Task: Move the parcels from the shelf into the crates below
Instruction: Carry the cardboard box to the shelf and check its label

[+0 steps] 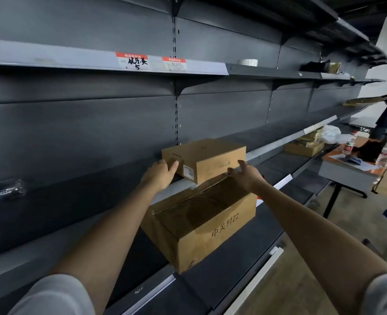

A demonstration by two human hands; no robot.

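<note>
A small parcel [207,159], a closed cardboard box, sits on the grey shelf [276,145] near the back panel. The left hand [161,173] lies flat against its left end, fingers straight. The right hand [244,175], fingers spread and relaxed, touches its front right face. Neither grips it. Just below, a larger parcel [201,226], also closed, rests on the next shelf down.
</note>
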